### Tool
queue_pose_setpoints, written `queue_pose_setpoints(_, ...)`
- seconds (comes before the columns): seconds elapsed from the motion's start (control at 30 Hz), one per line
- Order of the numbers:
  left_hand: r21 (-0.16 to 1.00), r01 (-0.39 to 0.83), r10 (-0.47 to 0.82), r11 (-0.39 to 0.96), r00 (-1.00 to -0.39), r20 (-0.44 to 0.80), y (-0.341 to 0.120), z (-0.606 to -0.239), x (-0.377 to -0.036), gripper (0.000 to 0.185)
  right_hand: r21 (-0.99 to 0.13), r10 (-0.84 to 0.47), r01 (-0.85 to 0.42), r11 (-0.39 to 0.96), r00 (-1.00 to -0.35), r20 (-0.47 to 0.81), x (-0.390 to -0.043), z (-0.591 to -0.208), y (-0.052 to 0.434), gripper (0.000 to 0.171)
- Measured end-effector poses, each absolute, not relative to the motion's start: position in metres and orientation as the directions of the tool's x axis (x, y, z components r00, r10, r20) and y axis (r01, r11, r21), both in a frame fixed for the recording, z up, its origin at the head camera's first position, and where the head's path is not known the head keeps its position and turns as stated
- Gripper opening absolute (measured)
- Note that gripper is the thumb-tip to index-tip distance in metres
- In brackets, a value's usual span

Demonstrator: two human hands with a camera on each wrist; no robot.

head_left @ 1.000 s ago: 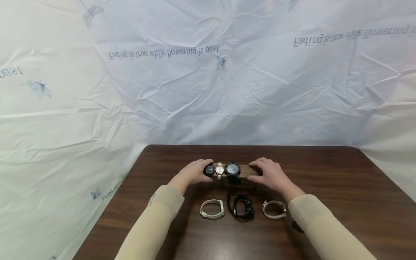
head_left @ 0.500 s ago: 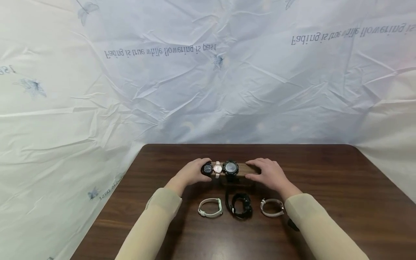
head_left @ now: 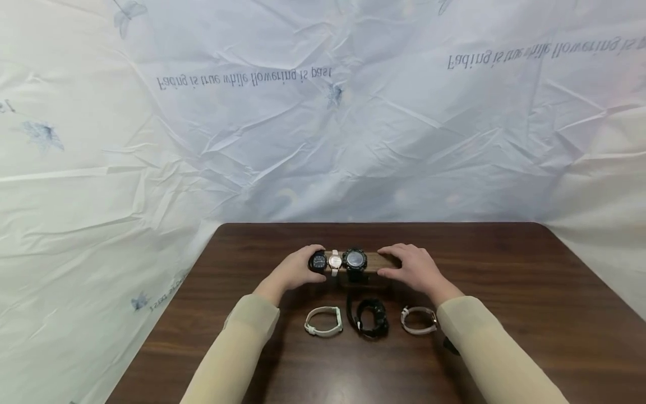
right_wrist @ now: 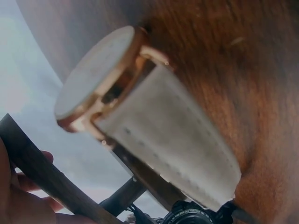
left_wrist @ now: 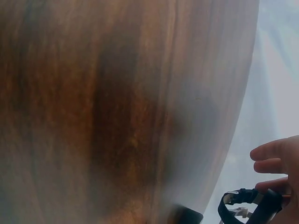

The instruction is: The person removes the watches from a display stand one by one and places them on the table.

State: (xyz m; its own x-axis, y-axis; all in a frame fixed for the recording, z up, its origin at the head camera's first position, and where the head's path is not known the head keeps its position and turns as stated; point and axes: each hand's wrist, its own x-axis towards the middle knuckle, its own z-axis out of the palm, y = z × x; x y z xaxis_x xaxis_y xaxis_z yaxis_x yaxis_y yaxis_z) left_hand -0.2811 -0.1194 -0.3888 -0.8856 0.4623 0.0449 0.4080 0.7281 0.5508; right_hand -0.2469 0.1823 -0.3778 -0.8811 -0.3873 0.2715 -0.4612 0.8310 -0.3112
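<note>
resting on a dark wooden table point(head_left: 504, 269), both hands hold the two ends of a low wooden watch stand point(head_left: 370, 262), a horizontal bar set crosswise in the middle of the tabletop, toward its far edge.

at the left end, the left hand point(head_left: 295, 272) curls its fingers over the bar's tip, right against a small black watch point(head_left: 318, 261) that wraps the bar. just right of it on the same bar sits a slim white-strapped watch with a rose-gold case point(head_left: 335, 262), then a larger round black sports watch point(head_left: 355, 260). the three touch or nearly touch one another. the right part of the bar is bare wood, and the right hand point(head_left: 411, 270) grips that end, fingers bent over the top and thumb at the near side.

nearer the person, three more watches lie flat on the table in a row, each a little apart: a white band watch point(head_left: 323, 322) on the left, a chunky black watch point(head_left: 370, 318) in the middle, and a white-strapped watch with a gold-toned case point(head_left: 418, 320) on the right, close to the right sleeve.

both forearms wear cream sleeves point(head_left: 237, 348). behind the table hangs a crumpled pale sheet point(head_left: 323, 123) printed with mirrored lettering and faint blue flowers.
</note>
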Motion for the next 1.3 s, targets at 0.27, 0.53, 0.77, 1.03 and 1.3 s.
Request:
queue_pose_setpoints(0.27, 0.579, 0.382, 0.437, 0.721, -0.898, 0.049, -0.116, -0.392, -0.284, 0.07, -0.292, -0.394, -0.464, 0.836, -0.879, 0.27, -0.249, -0.376, 0.184, 0.057)
queue_pose_setpoints(0.53, 0.614, 0.356, 0.421, 0.704, -0.906, 0.043, -0.114, -0.393, -0.284, 0.072, -0.292, -0.397, -0.471, 0.832, -0.874, 0.28, -0.247, -0.375, 0.185, 0.057)
queue_pose_setpoints(0.77, 0.63, 0.366, 0.429, 0.685, -0.901, 0.057, -0.115, -0.392, -0.284, 0.073, -0.283, -0.395, -0.465, 0.839, -0.878, 0.271, -0.249, -0.377, 0.187, 0.058)
queue_pose_setpoints(1.03, 0.62, 0.381, 0.442, 0.686, -0.895, 0.061, -0.117, -0.395, -0.283, 0.073, -0.293, -0.394, -0.467, 0.835, -0.877, 0.275, -0.247, -0.378, 0.186, 0.056)
queue_pose_setpoints(1.3, 0.823, 0.264, 0.459, 0.503, -0.888, 0.004, -0.118, -0.402, -0.287, 0.071, -0.296, -0.397, -0.468, 0.833, -0.877, 0.272, -0.247, -0.38, 0.185, 0.055)
